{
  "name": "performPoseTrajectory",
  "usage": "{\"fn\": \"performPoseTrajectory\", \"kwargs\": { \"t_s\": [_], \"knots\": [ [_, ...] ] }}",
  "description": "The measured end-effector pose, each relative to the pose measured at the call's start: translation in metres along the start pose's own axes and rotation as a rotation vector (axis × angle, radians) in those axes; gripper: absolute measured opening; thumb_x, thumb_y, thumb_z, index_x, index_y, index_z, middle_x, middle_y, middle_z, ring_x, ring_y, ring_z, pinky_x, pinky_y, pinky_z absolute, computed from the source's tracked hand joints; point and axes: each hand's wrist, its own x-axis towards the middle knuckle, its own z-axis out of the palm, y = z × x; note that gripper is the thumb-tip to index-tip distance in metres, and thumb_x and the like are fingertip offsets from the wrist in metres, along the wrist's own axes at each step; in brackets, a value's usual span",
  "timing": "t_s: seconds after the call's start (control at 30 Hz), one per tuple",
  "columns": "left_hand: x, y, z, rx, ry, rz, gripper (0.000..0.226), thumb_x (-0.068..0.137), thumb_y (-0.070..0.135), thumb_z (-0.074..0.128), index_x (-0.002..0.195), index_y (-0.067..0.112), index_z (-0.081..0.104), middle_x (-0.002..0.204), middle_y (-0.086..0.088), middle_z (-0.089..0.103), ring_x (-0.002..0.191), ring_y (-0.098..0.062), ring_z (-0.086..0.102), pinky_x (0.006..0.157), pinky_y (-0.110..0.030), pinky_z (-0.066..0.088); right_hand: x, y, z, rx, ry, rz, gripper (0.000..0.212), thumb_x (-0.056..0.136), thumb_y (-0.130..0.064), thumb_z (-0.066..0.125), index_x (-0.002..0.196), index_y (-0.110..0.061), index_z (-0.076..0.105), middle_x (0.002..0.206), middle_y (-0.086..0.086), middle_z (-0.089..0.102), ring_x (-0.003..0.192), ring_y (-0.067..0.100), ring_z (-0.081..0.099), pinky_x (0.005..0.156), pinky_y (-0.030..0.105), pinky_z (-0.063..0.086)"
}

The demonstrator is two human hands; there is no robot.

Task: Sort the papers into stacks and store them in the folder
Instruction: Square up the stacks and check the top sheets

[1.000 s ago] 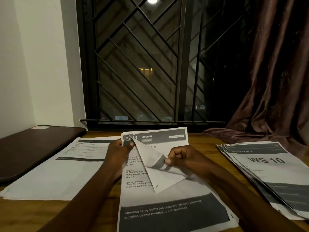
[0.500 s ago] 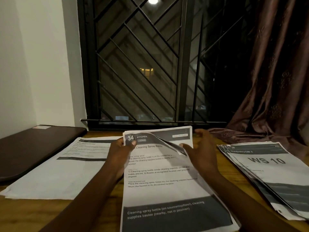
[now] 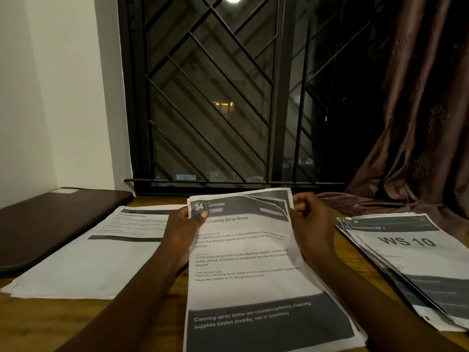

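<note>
Pinching the kitchen sheet (image 3: 243,250) at its far left corner, the left hand (image 3: 182,229) holds that end raised; the right hand (image 3: 308,217) curls on the far right edge. Its long axis runs away from the person, atop the middle stack (image 3: 284,195). The left stack (image 3: 101,257) lies nearer the left hand, the closed folder (image 3: 50,219) beyond it, contents hidden.

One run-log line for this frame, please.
phase: sorting | left hand: pinches kitchen sheet top-left corner | right hand: holds its right edge | folder: closed
</note>
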Motion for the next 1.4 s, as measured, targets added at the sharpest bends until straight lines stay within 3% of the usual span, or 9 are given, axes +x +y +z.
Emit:
{"fn": "performPoseTrajectory", "kwargs": {
  "t_s": [0.27, 0.43, 0.6, 0.67, 0.83, 0.97, 1.07, 1.17, 1.4],
  "knots": [
    [0.001, 0.0, 0.0, 0.0, 0.01, -0.008, 0.019, 0.093, 0.004, 0.06, 0.111, 0.004, 0.062, 0.104, -0.02, 0.072, 0.096, -0.037, 0.07, 0.093, -0.058, 0.051, -0.004, -0.004, -0.004, -0.052, -0.01, -0.053, 0.013, 0.081, -0.009, 0.07, 0.089, -0.016, 0.063, 0.076, -0.009, 0.065, 0.069, 0.004, 0.06, 0.061, 0.026, 0.05],
    [0.001, 0.0, -0.001, -0.001, 0.018, 0.006, 0.016, 0.094, 0.005, 0.059, 0.109, 0.005, 0.062, 0.104, -0.02, 0.072, 0.096, -0.037, 0.07, 0.092, -0.057, 0.052, -0.005, -0.008, -0.007, -0.186, 0.046, -0.264, 0.016, 0.076, -0.01, 0.076, 0.073, -0.02, 0.063, 0.128, -0.01, 0.051, 0.116, 0.007, 0.043, 0.089, 0.014, 0.035],
    [0.002, -0.001, -0.004, 0.053, 0.05, 0.036, 0.015, 0.094, 0.007, 0.059, 0.108, 0.004, 0.064, 0.093, -0.019, 0.074, 0.085, -0.036, 0.071, 0.076, -0.047, 0.059, -0.007, -0.031, -0.016, 0.132, -0.806, 0.042, 0.013, 0.076, -0.018, 0.072, 0.068, -0.02, 0.063, 0.097, 0.008, 0.071, 0.102, 0.021, 0.065, 0.096, 0.047, 0.048],
    [0.002, -0.001, -0.003, 0.058, 0.063, 0.039, 0.014, 0.096, 0.008, 0.058, 0.106, 0.004, 0.066, 0.09, -0.019, 0.074, 0.08, -0.037, 0.072, 0.062, -0.038, 0.06, -0.01, -0.037, -0.014, 0.136, -0.942, 0.159, 0.025, 0.08, -0.04, 0.067, 0.081, -0.015, 0.068, 0.093, 0.011, 0.073, 0.096, 0.021, 0.069, 0.09, 0.034, 0.051],
    [0.001, 0.0, 0.0, 0.01, 0.012, 0.033, 0.018, 0.094, 0.006, 0.06, 0.111, 0.003, 0.065, 0.098, -0.02, 0.073, 0.088, -0.037, 0.071, 0.083, -0.054, 0.057, -0.01, -0.018, 0.0, 0.153, -0.37, 0.252, 0.055, 0.079, -0.021, 0.076, 0.122, -0.016, 0.041, 0.082, 0.009, 0.065, 0.061, 0.02, 0.064, 0.049, 0.024, 0.049],
    [0.0, 0.0, 0.002, -0.049, -0.025, 0.03, 0.016, 0.094, 0.001, 0.058, 0.108, 0.003, 0.063, 0.103, -0.023, 0.071, 0.097, -0.04, 0.069, 0.092, -0.058, 0.051, -0.007, -0.003, 0.005, -0.213, -0.153, 0.038, 0.085, 0.067, -0.025, 0.085, 0.133, -0.024, 0.031, 0.107, -0.009, 0.049, 0.1, 0.01, 0.052, 0.075, 0.024, 0.043],
    [0.001, -0.002, 0.0, -0.043, -0.022, 0.033, 0.018, 0.094, 0.002, 0.057, 0.111, 0.003, 0.062, 0.104, -0.024, 0.071, 0.098, -0.041, 0.069, 0.093, -0.06, 0.05, -0.004, 0.0, 0.007, -0.283, -0.033, -0.067, 0.056, 0.075, -0.032, 0.079, 0.119, -0.023, 0.046, 0.118, -0.007, 0.048, 0.109, 0.011, 0.047, 0.083, 0.025, 0.043],
    [0.003, -0.002, -0.001, -0.022, -0.015, 0.029, 0.02, 0.094, 0.003, 0.057, 0.113, 0.004, 0.062, 0.104, -0.022, 0.072, 0.097, -0.039, 0.07, 0.093, -0.06, 0.051, -0.002, -0.004, 0.003, -0.123, -0.005, -0.121, 0.015, 0.083, -0.022, 0.072, 0.092, -0.025, 0.06, 0.091, -0.006, 0.063, 0.083, 0.007, 0.058, 0.065, 0.021, 0.047],
    [0.006, -0.004, -0.002, 0.001, -0.003, 0.027, 0.015, 0.094, 0.004, 0.058, 0.108, 0.007, 0.063, 0.103, -0.019, 0.072, 0.093, -0.034, 0.071, 0.085, -0.052, 0.056, -0.005, -0.011, -0.001, 0.044, 0.005, -0.115, 0.029, 0.08, -0.01, 0.074, 0.101, -0.024, 0.058, 0.07, -0.005, 0.063, 0.068, 0.002, 0.062, 0.062, 0.016, 0.048]
  ]
}}
